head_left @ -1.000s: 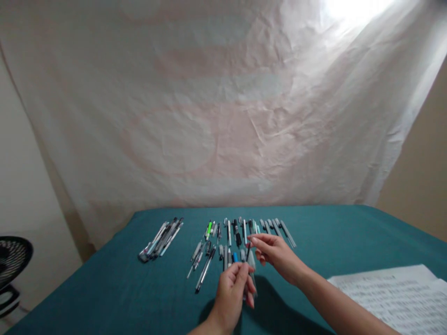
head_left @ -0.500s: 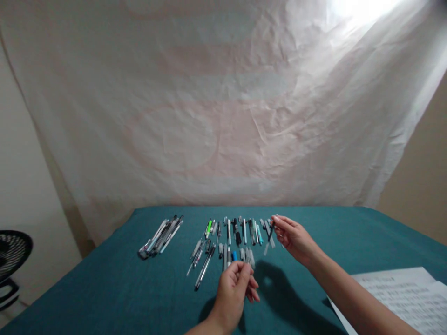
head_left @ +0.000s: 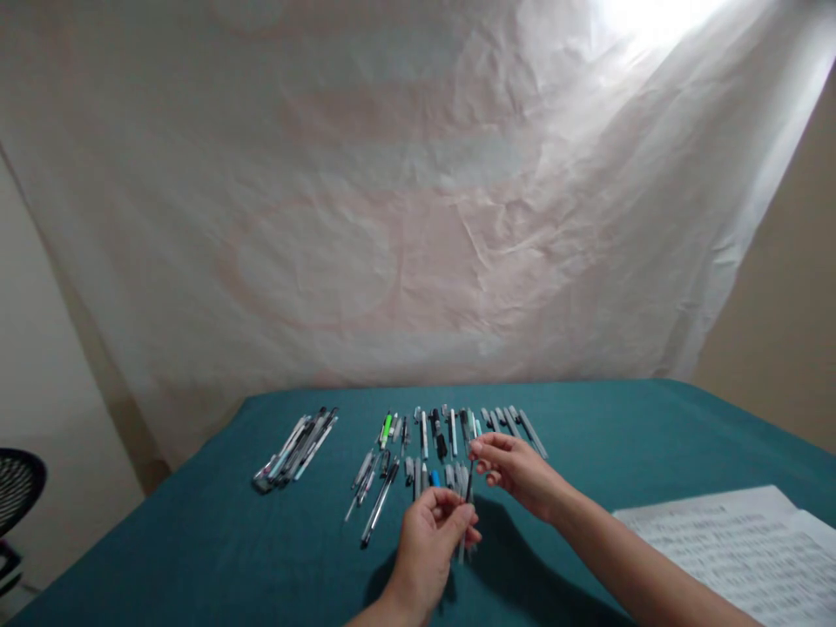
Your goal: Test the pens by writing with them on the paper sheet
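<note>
My right hand [head_left: 519, 470] is closed, pinching the top of a thin dark pen refill [head_left: 470, 479] between thumb and fingers. The refill points down, and its lower end reaches the fingertips of my left hand [head_left: 431, 540]. My left hand is closed too, in a pinch. Below its fingers a greyish, see-through pen barrel [head_left: 461, 550] shows in part; the rest is hidden. Beyond the hands lie rows of taken-apart pens and caps, among them a green pen [head_left: 386, 427] and a blue cap [head_left: 434, 478]. A clear pen with dark ends [head_left: 380, 505] lies left of my left hand.
A bundle of pens [head_left: 299, 448] lies at the left on the green tablecloth [head_left: 228, 540]. Grey pen barrels [head_left: 534, 433] lie at the back right. Sheets of written paper [head_left: 724, 540] rest at the right. A dark fan [head_left: 19, 492] stands past the left edge.
My right hand has moved left and slightly nearer, bringing the refill to my left hand's fingertips. My left hand has barely moved. The view has shifted slightly.
</note>
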The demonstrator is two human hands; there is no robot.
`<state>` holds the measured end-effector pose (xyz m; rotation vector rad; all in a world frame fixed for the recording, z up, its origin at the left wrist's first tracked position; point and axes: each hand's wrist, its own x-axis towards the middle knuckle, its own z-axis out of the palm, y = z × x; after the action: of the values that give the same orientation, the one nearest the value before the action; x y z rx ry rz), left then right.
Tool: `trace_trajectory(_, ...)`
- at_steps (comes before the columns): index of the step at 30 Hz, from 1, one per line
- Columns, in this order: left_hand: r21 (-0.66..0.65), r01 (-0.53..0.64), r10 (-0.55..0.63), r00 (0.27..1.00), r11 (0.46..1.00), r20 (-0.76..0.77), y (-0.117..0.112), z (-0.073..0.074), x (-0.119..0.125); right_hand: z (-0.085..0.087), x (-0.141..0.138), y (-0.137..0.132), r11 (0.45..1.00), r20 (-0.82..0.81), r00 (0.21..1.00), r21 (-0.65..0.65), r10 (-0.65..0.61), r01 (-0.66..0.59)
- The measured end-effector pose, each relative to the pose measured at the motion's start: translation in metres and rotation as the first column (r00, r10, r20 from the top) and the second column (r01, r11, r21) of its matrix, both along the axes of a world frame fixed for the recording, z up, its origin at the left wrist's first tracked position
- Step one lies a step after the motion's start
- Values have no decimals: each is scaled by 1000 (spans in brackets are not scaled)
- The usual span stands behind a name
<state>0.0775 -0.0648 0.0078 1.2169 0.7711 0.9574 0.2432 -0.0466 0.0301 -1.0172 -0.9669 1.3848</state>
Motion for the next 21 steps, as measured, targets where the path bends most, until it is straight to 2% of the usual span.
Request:
trace_trajectory(2,7,-13,13,1000,1000,0,1,-1,0,-8,7,6,998,85,995,10,-60,59)
trace_trajectory(4,15,-35,35,999,999,1,2,-1,0,-20,13,13,997,271,959,22,-77,74)
trace_trajectory(8,6,-59,59,998,998,-9,2,2,-1,-44,13,18,999,634,772,51,-48,21)
trace_trajectory(10,-3,-56,56,998,998,-11,2,4,-1,-50,10,17,995,711,699,95,-78,14)
trace_trajectory(13,-27,-52,51,998,998,-25,2,6,-1,-51,6,14,988,760,637,155,-128,14)
trace_trajectory(17,-37,-47,46,999,998,-27,2,5,-1,-44,8,13,989,748,655,146,-103,-12)
trace_trajectory(19,-40,-46,45,999,998,-21,2,5,-2,-35,9,12,994,699,710,113,-80,0)
trace_trajectory(21,-40,-48,47,999,998,-16,2,4,-2,-23,9,9,998,602,798,67,-24,-21)
